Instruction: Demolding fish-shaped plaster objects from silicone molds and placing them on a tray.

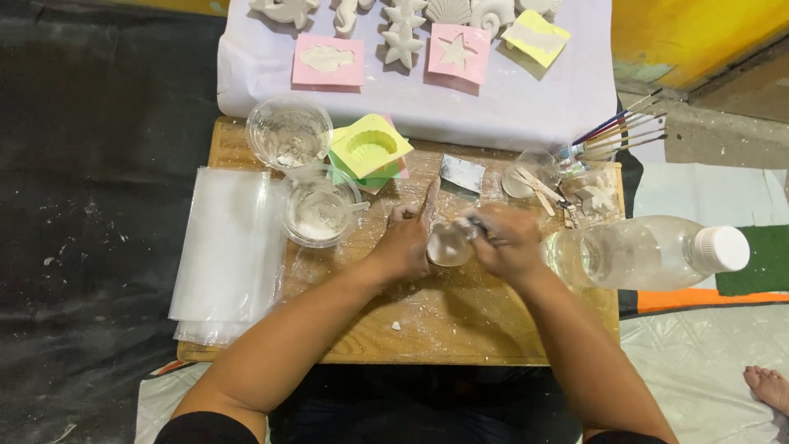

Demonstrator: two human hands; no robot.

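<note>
A small clear cup [449, 244] is held between the 2 hands, left hand [403, 247] and right hand [508, 240] curled around it, above a dusty wooden desk [460, 321] on a dark floor [90, 197].

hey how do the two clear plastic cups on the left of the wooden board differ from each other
The upper clear plastic cup stands at the wooden board edge, holding only powdery white residue. The lower clear plastic cup sits nearer the left hand, holds thicker white paste, and has a stick resting in it. Both are round, transparent and plaster-smeared.
</note>
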